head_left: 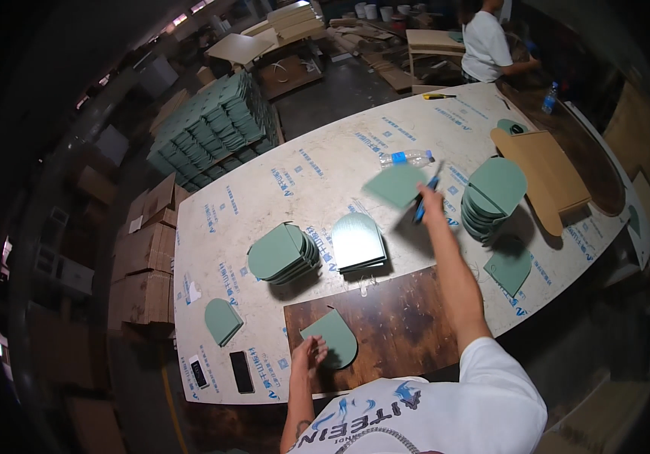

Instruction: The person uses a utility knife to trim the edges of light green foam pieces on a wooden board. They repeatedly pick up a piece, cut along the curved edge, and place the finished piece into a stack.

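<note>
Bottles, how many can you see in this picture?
2. One clear bottle lies on its side on the table, just beyond the green sheet lifted over it. A second bottle stands upright at the far right edge. Others may be hidden among the clutter behind.

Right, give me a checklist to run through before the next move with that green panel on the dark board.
1. Left hand on the green arched panel: ok, fingers touch its left edge.
2. Panel lies flat on the dark wooden board: ok.
3. Right hand free: not ok, it holds a blue tool and is raised out over the table.
4. Green sheet by the right hand gripped or loose: cannot tell, it is blurred.
5. Panel stacks clear of the board: ok, they sit apart from it on the table.
6. Plastic bottle out of the way: ok, lying beyond the right hand.
</note>
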`<control>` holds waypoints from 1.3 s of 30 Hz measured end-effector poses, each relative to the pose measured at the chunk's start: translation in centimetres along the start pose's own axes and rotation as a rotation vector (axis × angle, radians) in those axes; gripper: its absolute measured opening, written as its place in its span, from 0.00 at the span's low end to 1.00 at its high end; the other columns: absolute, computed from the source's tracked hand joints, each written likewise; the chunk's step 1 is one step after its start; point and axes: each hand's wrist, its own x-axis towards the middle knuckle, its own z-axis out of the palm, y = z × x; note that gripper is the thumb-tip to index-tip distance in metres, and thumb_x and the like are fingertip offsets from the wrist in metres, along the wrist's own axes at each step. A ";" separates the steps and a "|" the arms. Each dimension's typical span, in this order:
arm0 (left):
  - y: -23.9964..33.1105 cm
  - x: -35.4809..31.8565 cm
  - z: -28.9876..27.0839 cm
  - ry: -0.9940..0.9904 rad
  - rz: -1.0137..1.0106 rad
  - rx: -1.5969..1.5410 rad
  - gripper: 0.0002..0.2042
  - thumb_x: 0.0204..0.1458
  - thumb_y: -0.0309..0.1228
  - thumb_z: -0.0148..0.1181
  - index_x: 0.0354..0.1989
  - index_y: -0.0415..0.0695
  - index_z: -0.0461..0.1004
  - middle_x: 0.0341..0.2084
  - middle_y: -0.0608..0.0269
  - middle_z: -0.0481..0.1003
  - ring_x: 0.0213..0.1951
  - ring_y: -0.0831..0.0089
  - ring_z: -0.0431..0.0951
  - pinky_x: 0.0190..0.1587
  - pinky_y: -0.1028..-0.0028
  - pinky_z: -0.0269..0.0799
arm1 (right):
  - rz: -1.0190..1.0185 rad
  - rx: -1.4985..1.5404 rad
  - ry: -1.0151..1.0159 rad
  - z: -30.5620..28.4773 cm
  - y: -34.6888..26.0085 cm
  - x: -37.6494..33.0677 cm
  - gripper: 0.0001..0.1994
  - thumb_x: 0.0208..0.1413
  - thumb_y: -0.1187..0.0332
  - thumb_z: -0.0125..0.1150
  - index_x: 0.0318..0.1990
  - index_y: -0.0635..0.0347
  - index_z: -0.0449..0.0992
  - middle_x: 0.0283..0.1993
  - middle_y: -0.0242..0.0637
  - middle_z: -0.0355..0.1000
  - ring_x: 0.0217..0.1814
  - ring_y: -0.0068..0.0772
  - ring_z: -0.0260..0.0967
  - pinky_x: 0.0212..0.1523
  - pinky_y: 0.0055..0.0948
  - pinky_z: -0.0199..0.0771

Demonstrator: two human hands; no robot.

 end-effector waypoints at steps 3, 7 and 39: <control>-3.2 -2.7 -1.1 0.038 -0.040 -0.115 0.18 0.66 0.41 0.53 0.51 0.37 0.72 0.39 0.58 0.75 0.39 0.65 0.77 0.42 0.69 0.76 | -0.102 0.181 -0.004 0.1 -4.6 4.3 0.13 0.54 0.64 0.69 0.32 0.67 0.79 0.29 0.38 0.78 0.25 0.29 0.72 0.26 0.30 0.71; -6.6 -4.2 -4.3 -0.152 -0.136 -0.387 0.14 0.67 0.39 0.51 0.47 0.38 0.70 0.34 0.60 0.73 0.36 0.67 0.74 0.40 0.71 0.75 | -0.179 -0.086 -0.052 3.3 -2.8 -0.2 0.12 0.57 0.65 0.62 0.35 0.68 0.81 0.33 0.43 0.82 0.26 0.26 0.75 0.23 0.25 0.69; -3.5 1.7 -0.5 -0.341 0.737 1.923 0.38 0.44 0.43 0.71 0.60 0.32 0.64 0.40 0.43 0.77 0.41 0.50 0.80 0.33 0.58 0.79 | 0.249 -0.383 0.528 -12.1 27.6 -52.6 0.17 0.61 0.63 0.65 0.42 0.74 0.73 0.41 0.46 0.74 0.41 0.38 0.77 0.31 0.38 0.86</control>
